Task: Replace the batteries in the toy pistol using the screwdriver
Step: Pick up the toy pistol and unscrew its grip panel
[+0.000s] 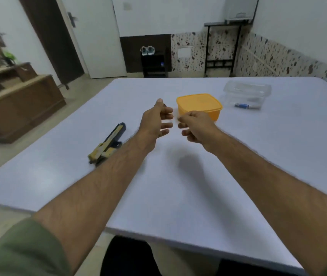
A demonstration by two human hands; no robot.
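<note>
We judge the task to be at or near its very start. The black and yellow plastic toy pistol (108, 145) lies flat on the smooth pale-lilac table (178, 196), well to the left of our outstretched arms and partly hidden behind the left forearm, and neither hand touches it. We see no opened battery cover, no loose screw and no screwdriver we can name with confidence, so unscrewing, swapping the cells and closing up all appear to lie ahead.

Our left hand (156, 120) hangs over the table with fingers loosely bent and spread, the thumb raised; a small dark speck shows just past the thumb, too blurred to say whether it is held. Our right hand (194, 126) is curled, its thumb and forefinger pressed together as if pinching something tiny, but we cannot tell whether anything sits between them.

Just behind the right hand stands a squat orange plastic box with rounded corners (199, 105), matte and opaque. Further right sits a clear, thin-walled plastic container (246, 92), glossy and slightly crumpled-looking, with a small blue cylindrical item (243, 105) at its near edge, possibly a battery or a tool handle.
</note>
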